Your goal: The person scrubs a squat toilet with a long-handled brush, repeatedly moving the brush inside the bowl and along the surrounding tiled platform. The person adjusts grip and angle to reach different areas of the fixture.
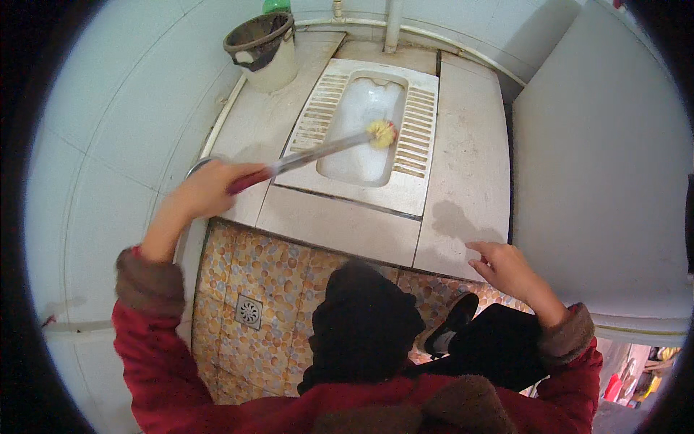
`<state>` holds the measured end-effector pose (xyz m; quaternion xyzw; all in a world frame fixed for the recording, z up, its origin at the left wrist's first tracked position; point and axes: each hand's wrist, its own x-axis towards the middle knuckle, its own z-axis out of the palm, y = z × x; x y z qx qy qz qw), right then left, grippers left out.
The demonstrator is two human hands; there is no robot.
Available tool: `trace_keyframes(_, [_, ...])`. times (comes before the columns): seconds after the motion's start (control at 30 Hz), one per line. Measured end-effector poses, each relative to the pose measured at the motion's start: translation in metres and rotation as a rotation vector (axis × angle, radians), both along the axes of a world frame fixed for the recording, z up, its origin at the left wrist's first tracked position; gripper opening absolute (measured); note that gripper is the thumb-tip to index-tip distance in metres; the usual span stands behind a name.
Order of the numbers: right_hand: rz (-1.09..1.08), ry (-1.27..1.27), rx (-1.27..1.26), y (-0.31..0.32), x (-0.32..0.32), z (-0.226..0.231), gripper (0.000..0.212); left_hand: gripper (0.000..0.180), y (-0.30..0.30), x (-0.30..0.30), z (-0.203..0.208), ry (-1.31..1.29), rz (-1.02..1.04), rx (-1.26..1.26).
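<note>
My left hand (210,189) is closed round the dark red handle of a long toilet brush (318,152). The brush's grey shaft slants up to the right, and its yellow and red head (382,134) is over the right side of the white squat toilet's basin (354,173). Whitish foam or wet film covers much of the basin. Whether the brush head touches the basin wall I cannot tell. Over the platform's front right corner my right hand (504,269) hangs with nothing in it, fingers loosely bent and apart.
A dirty white bucket (271,69) with a dark liner stands at the back left, something green (276,6) behind it. Pipes (392,29) run along the back wall. A pale panel (600,159) bounds the right. A drain (249,312) is set in the pebble-patterned floor below the step.
</note>
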<state>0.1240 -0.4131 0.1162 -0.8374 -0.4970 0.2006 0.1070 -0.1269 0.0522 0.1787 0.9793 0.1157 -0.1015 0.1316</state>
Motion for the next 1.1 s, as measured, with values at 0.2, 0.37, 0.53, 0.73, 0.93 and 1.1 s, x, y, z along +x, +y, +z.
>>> trace_keyframes(0.2, [-0.011,0.026,-0.012,-0.018,0.007,-0.005,0.034,0.075,-0.048,-0.034,0.059,0.194,0.084,0.135])
trace_keyframes(0.37, [0.005,0.029,-0.080,-0.009,0.009,-0.012,0.036,0.057,-0.062,0.073,-0.029,0.024,0.108,0.137])
trace_keyframes(0.53, [-0.023,0.056,0.101,0.015,0.005,-0.017,0.043,0.033,-0.074,0.185,-0.144,0.136,0.545,-0.455])
trace_keyframes(0.73, [-0.419,0.699,0.252,0.074,0.003,-0.027,0.063,0.025,-0.121,0.193,-0.216,-0.307,-0.154,-1.004])
trace_keyframes(0.93, [-0.636,1.167,0.353,0.157,0.003,-0.073,0.066,0.026,-0.167,0.189,-0.173,-0.003,0.715,-1.811])
trace_keyframes(1.1, [-0.775,1.364,0.421,0.190,0.012,-0.111,0.040,0.028,-0.143,0.175,-0.170,-0.056,-0.314,-0.491])
